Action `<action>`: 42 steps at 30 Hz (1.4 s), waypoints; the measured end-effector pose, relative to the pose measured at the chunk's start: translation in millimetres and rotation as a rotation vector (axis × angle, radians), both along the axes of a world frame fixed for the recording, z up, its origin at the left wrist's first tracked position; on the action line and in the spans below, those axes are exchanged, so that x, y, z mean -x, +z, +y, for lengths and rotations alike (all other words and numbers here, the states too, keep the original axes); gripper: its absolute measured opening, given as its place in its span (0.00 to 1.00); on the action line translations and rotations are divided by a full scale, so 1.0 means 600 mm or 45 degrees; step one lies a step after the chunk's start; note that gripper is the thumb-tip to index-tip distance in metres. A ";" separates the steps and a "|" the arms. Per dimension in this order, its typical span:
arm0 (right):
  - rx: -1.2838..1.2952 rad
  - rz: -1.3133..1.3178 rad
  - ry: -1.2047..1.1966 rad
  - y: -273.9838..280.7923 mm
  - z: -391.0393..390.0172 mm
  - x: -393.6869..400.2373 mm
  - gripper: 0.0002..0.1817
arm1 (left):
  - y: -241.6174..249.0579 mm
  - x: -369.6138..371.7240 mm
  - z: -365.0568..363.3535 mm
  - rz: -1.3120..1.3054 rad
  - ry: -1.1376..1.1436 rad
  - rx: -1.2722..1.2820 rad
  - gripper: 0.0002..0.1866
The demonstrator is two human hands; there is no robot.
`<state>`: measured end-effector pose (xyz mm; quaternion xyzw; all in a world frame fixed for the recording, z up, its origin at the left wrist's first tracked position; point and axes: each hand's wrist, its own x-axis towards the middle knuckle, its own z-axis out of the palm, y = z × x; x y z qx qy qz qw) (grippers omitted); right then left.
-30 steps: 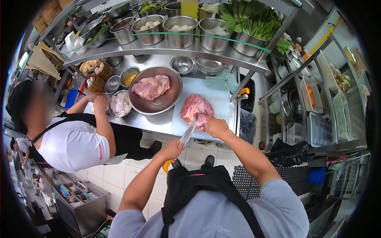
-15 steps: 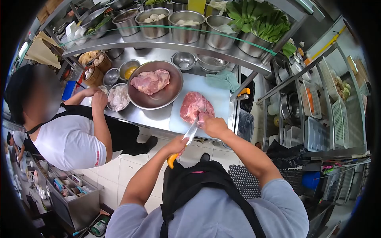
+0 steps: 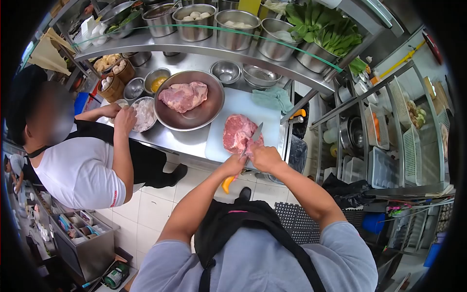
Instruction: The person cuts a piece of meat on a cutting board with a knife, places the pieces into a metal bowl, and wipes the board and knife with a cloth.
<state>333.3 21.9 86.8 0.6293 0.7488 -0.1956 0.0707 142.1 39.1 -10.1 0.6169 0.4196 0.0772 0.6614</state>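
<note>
A large piece of raw meat (image 3: 237,132) lies near the front of the white cutting board (image 3: 217,146). My left hand (image 3: 232,166) is closed round the yellow handle of a knife (image 3: 258,131), whose blade points up and away over the meat's right side. Pressed on the meat's near right edge is my right hand (image 3: 265,158), its fingers closed on it. Left of the board, a big steel bowl (image 3: 189,121) holds another piece of meat (image 3: 184,96). A green cloth (image 3: 272,100) rests on the board's far right corner.
A co-worker (image 3: 78,160) stands at the left, both hands over a bowl of pale pieces (image 3: 144,114). Small steel bowls (image 3: 225,73) line the back of the counter. Above runs a shelf (image 3: 204,47) with pots and leafy greens (image 3: 323,29). A rack (image 3: 369,146) stands at right.
My left hand has moved right and forward to the meat's near edge, beside my right hand. The knife blade now reaches farther over the meat. The co-worker's hands have come together.
</note>
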 end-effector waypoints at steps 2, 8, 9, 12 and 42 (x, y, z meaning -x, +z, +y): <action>-0.019 -0.029 0.018 0.010 0.000 -0.017 0.21 | 0.022 -0.019 0.003 -0.052 0.050 0.108 0.18; -0.042 0.005 -0.131 0.006 -0.005 -0.050 0.19 | 0.081 0.080 -0.063 0.003 -0.044 0.381 0.18; -0.019 0.000 -0.098 0.009 -0.011 -0.034 0.20 | 0.077 0.071 -0.068 -0.014 -0.014 0.418 0.18; -0.003 -0.022 -0.060 0.011 -0.015 -0.035 0.21 | 0.041 -0.022 -0.027 -0.125 0.045 0.376 0.18; 0.006 -0.207 0.075 0.136 0.116 -0.063 0.22 | 0.125 0.029 -0.105 -0.127 -0.145 0.707 0.17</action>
